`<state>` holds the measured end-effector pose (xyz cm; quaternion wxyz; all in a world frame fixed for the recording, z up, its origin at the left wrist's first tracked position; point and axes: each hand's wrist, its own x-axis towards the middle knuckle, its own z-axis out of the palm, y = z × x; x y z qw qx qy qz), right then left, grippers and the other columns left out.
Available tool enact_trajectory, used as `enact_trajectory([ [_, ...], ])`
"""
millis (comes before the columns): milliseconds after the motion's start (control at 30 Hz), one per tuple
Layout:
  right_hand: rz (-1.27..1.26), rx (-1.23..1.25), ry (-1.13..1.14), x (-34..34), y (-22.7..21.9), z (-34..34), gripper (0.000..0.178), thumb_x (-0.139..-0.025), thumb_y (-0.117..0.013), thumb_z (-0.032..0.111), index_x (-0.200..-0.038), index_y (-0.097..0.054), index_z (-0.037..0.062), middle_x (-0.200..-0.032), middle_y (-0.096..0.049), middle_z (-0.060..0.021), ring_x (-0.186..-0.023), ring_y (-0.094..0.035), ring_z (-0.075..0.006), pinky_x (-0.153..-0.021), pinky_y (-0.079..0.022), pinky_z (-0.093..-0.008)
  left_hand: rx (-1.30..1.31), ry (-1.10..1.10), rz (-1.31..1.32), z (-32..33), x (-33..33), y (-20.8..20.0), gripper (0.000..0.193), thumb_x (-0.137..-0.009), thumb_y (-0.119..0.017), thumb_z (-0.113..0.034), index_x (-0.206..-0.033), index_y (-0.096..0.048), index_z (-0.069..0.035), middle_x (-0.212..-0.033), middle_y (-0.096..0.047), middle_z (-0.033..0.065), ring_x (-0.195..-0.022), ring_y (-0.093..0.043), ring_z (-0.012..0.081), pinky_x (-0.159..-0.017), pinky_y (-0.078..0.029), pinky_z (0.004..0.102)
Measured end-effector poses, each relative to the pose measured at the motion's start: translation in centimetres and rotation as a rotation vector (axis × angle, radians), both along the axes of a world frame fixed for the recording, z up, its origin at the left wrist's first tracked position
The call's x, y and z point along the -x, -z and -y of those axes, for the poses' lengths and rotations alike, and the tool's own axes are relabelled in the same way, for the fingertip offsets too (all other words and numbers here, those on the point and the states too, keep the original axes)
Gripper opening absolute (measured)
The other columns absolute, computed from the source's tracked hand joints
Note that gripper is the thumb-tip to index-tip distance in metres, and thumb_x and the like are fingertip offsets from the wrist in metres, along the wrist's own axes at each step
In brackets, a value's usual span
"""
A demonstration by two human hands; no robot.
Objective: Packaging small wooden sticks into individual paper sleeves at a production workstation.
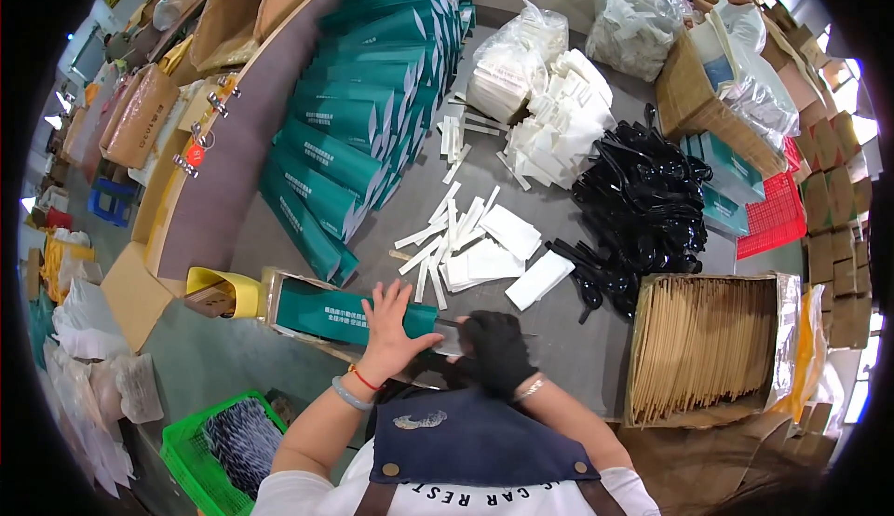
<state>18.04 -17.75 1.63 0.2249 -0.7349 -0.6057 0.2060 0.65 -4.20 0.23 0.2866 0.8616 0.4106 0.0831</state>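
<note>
My left hand is open, fingers spread, lying on a flat green printed packet at the table's front edge. The packet rests in a narrow open cardboard box. My right hand, in a black glove, is closed beside the packet's clear end; its grip is hidden. Just beyond lie white folded napkins and narrow white paper strips. Many green packets stand in overlapping rows at the far left. To the right is a heap of black plastic spoons.
A cardboard box of thin wooden sticks stands at the right. Behind are a white napkin heap and clear bags. A yellow container sits left, a green basket below it. Another person is far right.
</note>
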Motion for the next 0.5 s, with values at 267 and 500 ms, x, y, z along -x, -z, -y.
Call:
enact_trajectory([
  [267,0.227,-0.260,0.589,-9.8,0.9,10.7,0.033,-0.078,-0.073,0.013,-0.109,-0.062,0.0077,-0.109,-0.061,-0.0104,-0.105,-0.058,-0.0286,-0.094,-0.045,-0.0388,-0.291,-0.042,0.004,-8.0,-3.7,2.8,0.018,-0.075,-0.075,-0.019,-0.089,-0.066,-0.011,-0.095,-0.060,0.0075,-0.092,-0.056,0.0316,-0.078,-0.041,0.0469],
  [500,0.498,0.090,1.324,-18.6,2.3,30.2,0.033,-0.087,-0.067,0.016,-0.112,-0.060,-0.0056,-0.108,-0.061,-0.0194,-0.103,-0.059,-0.0350,-0.092,-0.046,-0.0418,-0.279,0.025,0.158,-6.5,-5.8,1.1,0.012,-0.077,-0.072,-0.013,-0.078,-0.061,-0.009,-0.086,-0.057,0.0092,-0.086,-0.056,0.0325,-0.073,-0.042,0.0456],
])
